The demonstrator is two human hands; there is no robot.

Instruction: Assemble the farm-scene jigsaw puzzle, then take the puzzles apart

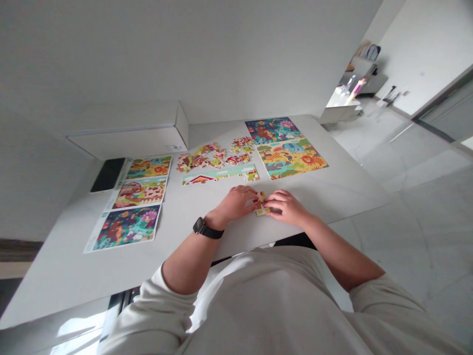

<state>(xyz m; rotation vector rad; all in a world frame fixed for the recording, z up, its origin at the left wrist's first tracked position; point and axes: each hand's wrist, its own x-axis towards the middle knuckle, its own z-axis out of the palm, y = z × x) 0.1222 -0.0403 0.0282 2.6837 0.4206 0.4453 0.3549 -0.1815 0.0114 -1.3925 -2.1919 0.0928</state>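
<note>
Near the table's front edge, a small cluster of jigsaw puzzle pieces (262,209) lies between my hands. My left hand (239,202), with a black watch on its wrist, has its fingers closed on the cluster's left side. From the right, my right hand (286,207) pinches the same pieces with thumb and fingers. Part of the cluster is hidden under my fingertips. Just beyond is a joined puzzle strip (225,173) with sky and a red roof. Behind that strip lies a heap of loose puzzle pieces (199,157).
Two finished puzzles, a dark night scene (273,129) and a yellow safari scene (291,158), lie at the right. At the left are a printed picture sheet (138,192) and a black phone (108,175). A white box (129,140) stands at the back by the wall.
</note>
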